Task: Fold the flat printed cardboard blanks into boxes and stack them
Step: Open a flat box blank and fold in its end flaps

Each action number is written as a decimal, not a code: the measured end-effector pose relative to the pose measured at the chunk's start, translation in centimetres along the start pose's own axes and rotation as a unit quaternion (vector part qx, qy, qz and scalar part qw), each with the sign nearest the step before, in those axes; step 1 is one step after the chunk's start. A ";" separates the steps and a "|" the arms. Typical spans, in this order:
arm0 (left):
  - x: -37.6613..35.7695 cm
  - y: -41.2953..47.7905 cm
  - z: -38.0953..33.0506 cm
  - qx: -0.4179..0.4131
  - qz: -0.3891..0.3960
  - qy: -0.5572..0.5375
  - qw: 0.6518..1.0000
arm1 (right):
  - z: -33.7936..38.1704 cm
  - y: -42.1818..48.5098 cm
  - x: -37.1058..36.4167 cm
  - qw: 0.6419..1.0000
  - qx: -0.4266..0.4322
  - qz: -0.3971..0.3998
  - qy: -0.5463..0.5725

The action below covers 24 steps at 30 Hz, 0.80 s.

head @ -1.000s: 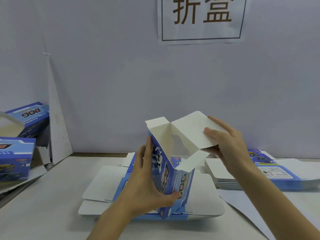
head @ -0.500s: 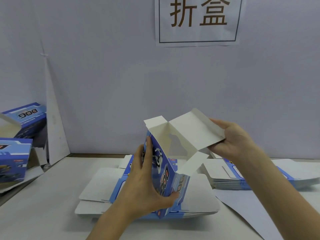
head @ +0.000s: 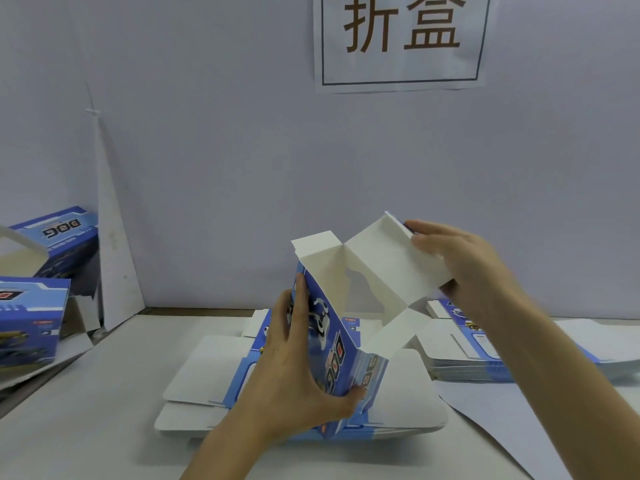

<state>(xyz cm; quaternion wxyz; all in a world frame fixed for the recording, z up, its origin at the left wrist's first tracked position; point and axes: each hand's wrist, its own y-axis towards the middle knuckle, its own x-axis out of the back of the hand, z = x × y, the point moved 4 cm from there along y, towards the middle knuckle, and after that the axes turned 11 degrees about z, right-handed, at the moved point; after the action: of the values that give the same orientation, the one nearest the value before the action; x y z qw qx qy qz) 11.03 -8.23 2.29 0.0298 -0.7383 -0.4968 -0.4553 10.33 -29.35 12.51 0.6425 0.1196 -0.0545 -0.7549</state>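
A person's left hand grips a half-formed blue printed box, held upright above a pile of flat blanks on the white tabletop. The right hand pinches the box's open white top flap. 2 finished boxes sit far left; another pile of blanks lies right.

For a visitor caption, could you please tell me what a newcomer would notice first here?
At centre, a half-folded blue box is held upright over a pile of flat blanks, the left hand gripping its printed side and the right hand pinching its white top flap. Above, a paper sign with two large brown characters hangs on the wall; finished boxes sit far left.
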 end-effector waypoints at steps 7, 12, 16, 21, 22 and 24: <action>1.9 0.3 0.9 0.057 -0.185 -0.248 0.949 | 0.7 -3.6 -0.9 0.982 0.087 0.067 -0.153; 1.9 0.5 0.5 0.115 -0.185 -0.337 0.916 | -4.3 -6.9 -4.4 0.900 0.001 0.268 -0.343; 2.0 0.2 -1.6 0.072 -0.160 -0.364 0.915 | -5.3 -6.3 -4.5 0.934 0.107 0.142 -0.309; 2.4 0.2 -1.8 0.067 -0.103 -0.311 0.942 | -5.9 -5.2 -2.4 0.981 0.035 0.184 -0.059; 2.1 0.3 -1.7 0.071 -0.094 -0.309 0.944 | -6.1 -5.3 -2.3 0.979 0.021 0.198 -0.051; 1.8 0.2 -1.9 0.070 -0.098 -0.295 0.948 | -6.2 -5.4 -2.2 0.976 0.016 0.207 -0.061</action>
<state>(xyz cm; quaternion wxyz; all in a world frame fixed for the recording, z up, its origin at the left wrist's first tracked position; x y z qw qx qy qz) 10.14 -8.00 4.72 -0.1116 -0.7832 -0.5840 -0.1816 7.07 -25.82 5.47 0.7785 0.0695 -0.1288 -0.6104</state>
